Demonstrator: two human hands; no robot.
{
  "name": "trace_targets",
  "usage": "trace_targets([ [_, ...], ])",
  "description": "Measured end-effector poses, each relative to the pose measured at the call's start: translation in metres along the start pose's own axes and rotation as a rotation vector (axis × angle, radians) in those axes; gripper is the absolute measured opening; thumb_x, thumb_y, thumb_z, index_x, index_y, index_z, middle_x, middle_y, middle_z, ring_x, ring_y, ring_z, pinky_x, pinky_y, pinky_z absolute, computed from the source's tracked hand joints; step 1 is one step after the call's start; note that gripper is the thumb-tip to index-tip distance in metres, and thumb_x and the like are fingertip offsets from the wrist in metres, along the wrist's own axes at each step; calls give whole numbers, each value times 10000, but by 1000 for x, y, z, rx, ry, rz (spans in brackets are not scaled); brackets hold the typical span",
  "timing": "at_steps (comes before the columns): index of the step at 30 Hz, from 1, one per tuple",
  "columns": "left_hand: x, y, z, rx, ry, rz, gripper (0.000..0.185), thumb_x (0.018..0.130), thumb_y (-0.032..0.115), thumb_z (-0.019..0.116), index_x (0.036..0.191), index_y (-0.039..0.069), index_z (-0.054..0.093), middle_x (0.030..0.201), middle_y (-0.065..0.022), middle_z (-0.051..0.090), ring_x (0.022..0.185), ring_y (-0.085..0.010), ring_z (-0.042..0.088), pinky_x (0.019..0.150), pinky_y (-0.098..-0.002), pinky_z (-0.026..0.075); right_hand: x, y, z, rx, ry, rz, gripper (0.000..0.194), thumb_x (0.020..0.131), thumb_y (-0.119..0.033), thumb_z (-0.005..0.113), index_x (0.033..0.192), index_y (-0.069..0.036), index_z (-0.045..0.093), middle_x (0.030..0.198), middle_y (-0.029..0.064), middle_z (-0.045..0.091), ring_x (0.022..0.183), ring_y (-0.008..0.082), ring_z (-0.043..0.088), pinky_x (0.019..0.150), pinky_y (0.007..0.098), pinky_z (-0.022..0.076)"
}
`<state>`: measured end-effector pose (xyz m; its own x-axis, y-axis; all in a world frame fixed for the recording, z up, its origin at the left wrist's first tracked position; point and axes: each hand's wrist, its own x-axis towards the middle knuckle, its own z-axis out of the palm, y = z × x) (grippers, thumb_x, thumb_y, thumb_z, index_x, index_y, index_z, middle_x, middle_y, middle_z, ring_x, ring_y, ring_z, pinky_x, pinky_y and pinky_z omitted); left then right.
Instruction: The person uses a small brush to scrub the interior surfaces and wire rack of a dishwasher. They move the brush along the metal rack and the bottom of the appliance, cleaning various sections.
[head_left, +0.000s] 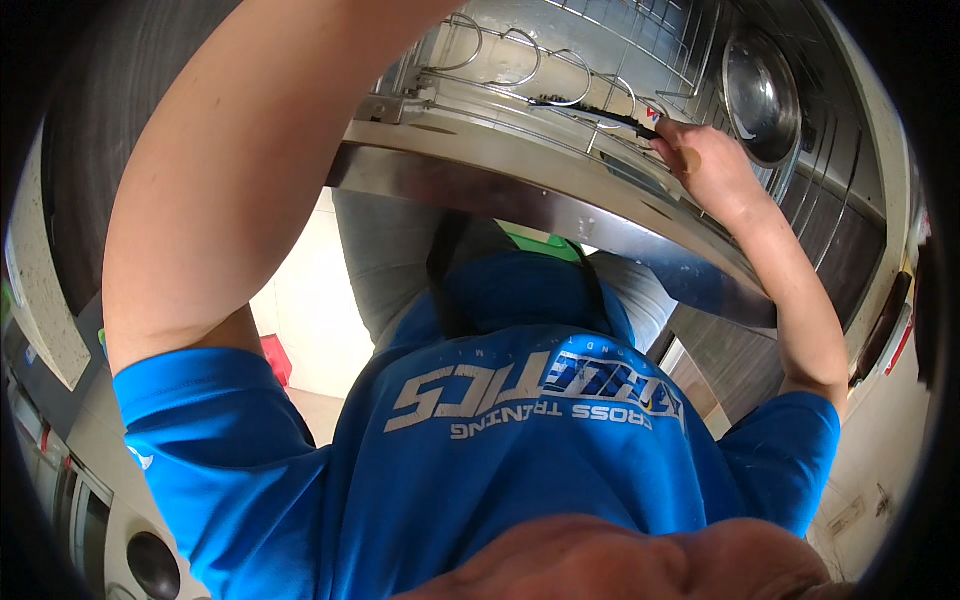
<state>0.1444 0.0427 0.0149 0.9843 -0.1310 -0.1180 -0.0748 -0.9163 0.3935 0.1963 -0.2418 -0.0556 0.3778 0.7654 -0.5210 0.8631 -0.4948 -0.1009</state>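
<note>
My right hand (709, 169) grips the black handle of a long, narrow brush (600, 114) with dark bristles. The brush lies along the front wires of a metal wire rack (517, 94), just beneath its row of curved wire loops. Past my right hand, a shiny round metal bowl or pan (761, 94) leans in the rack's right side. My left arm stretches forward across the rack's left end, and its hand is beyond the top of the picture. Below the rack runs the metal front edge of a pull-out drawer (525, 191), close to my legs.
A dark cabinet panel (90, 150) stands on the left, beside a pale speckled countertop edge (41, 300). Between my legs shows part of a green plastic object (536, 240). A red object (276, 360) is on the light tiled floor. A dark round pan (154, 564) appears at lower left.
</note>
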Motion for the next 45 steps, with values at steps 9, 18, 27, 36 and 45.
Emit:
trace_targets([
  [9, 8, 0, 7, 23, -14, -2, 391, 929, 307, 660, 1012, -68, 734, 994, -287, 724, 965, -433, 720, 858, -483, 576, 7, -2, 12, -59, -11, 2, 259, 1064, -290, 525, 1096, -51, 621, 902, 229, 704, 865, 444, 679, 755, 516, 555],
  [18, 4, -1, 5, -18, -67, -21, 368, 894, 294, 686, 1009, -51, 744, 1001, -282, 726, 980, -427, 722, 865, -474, 576, -4, 0, 9, -80, -3, -49, 229, 1045, -252, 547, 1109, -46, 620, 868, 226, 705, 848, 424, 695, 726, 516, 556],
  [27, 3, 0, 14, 46, -15, 31, 367, 898, 294, 728, 1028, -49, 742, 1021, -273, 730, 996, -424, 720, 874, -471, 578, 1, 2, 5, -100, -6, -32, 234, 1039, -270, 554, 1104, -66, 649, 862, 203, 710, 838, 421, 690, 726, 515, 555],
  [36, 6, 8, 7, -4, -96, -9, 352, 908, 277, 720, 1050, -44, 743, 1036, -276, 730, 1008, -417, 720, 889, -466, 575, 11, -8, 3, -32, 7, -17, 298, 1053, -312, 544, 1095, -49, 677, 921, 226, 706, 899, 426, 680, 774, 502, 562],
  [45, 2, 5, 7, -4, -86, 4, 346, 908, 276, 721, 1038, -44, 742, 1043, -279, 727, 1010, -421, 718, 893, -471, 573, -3, 2, -22, -51, 37, 47, 271, 1037, -290, 591, 1072, -62, 734, 901, 198, 716, 887, 402, 690, 784, 471, 566],
])
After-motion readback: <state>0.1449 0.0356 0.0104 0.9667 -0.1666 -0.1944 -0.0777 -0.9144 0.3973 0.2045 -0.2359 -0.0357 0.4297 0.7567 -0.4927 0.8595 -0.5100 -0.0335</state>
